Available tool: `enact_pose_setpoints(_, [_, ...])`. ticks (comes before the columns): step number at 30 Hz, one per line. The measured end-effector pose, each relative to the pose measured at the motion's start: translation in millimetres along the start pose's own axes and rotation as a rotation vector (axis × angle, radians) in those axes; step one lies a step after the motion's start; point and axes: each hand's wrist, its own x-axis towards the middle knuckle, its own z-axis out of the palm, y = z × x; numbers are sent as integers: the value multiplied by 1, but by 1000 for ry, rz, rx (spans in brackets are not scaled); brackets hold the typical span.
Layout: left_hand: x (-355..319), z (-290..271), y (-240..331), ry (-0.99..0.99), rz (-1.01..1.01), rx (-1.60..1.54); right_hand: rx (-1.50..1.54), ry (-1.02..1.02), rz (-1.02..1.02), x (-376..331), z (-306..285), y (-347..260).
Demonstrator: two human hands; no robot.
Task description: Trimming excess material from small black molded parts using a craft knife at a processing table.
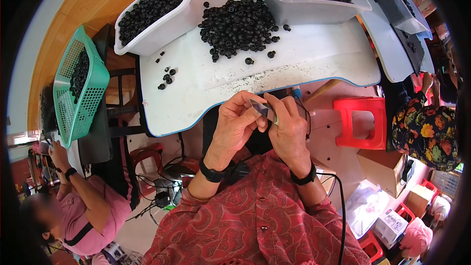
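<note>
Just in front of the table's near edge, my two hands meet, fingers bent inward. A small knife [259,107] with a short metal blade is gripped in my right hand [288,130], its tip pointing up and left toward my left fingers. My left hand [233,125] is closed in a pinch beside the blade; whatever lies between its fingertips is hidden. Beyond them on the white table [314,54] lies a heap of small round black rubber-like parts [238,25]. Several loose ones [168,76] are scattered to the left.
White bins of black parts stand at the back left [152,37] and back centre [324,12]. A green basket [95,88] is at far left. A red stool [360,122] stands right. Co-workers sit left [93,211] and right [424,132]. A black cable [342,216] hangs near my right arm.
</note>
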Motion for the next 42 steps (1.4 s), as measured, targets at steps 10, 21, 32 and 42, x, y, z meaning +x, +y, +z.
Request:
enact_pose_setpoints(10, [-1, 9, 2, 53, -59, -85, 377, 143, 250, 4, -4, 18])
enact_pose_setpoints(21, [-1, 7, -2, 39, -73, -46, 922, -31, 408, 8, -20, -4])
enact_pose_setpoints(32, [-2, 1, 0, 3, -179, -171, 955, -167, 480, 8, -23, 0])
enact_pose_setpoints(42, [3, -10, 10, 240, -222, -117, 773, -95, 577, 3, -7, 3])
